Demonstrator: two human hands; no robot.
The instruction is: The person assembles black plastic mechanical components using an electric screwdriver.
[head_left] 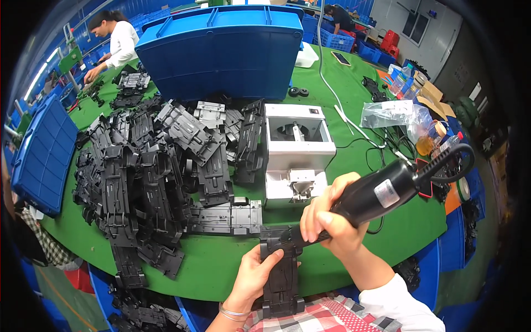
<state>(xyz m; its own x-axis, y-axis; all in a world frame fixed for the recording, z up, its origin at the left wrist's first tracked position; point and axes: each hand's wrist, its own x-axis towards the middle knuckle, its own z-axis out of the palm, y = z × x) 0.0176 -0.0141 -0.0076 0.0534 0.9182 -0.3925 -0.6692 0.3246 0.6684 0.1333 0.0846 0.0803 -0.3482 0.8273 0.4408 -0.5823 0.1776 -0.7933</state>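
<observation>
My left hand (251, 278) grips a black plastic chassis part (281, 276), thumb across its face, near the table's front edge. In my right hand (337, 227) is a black electric screwdriver (376, 195), held tilted with its cable end up to the right. Its lower end meets the upper part of the chassis; the tip itself is hidden. Just beyond my hands stands a white screw feeder (297, 155) with an open top window. Another black chassis part (227, 217) lies flat to the left of it, beside a large heap of similar chassis parts (144, 171).
A big blue bin (221, 55) stands tipped behind the heap on the green tablecloth (326, 265). At the right are a clear plastic bag (387, 114), cables and several bottles (426, 145). A co-worker in white (119, 41) works at the far left. Another blue bin (44, 157) leans at the left edge.
</observation>
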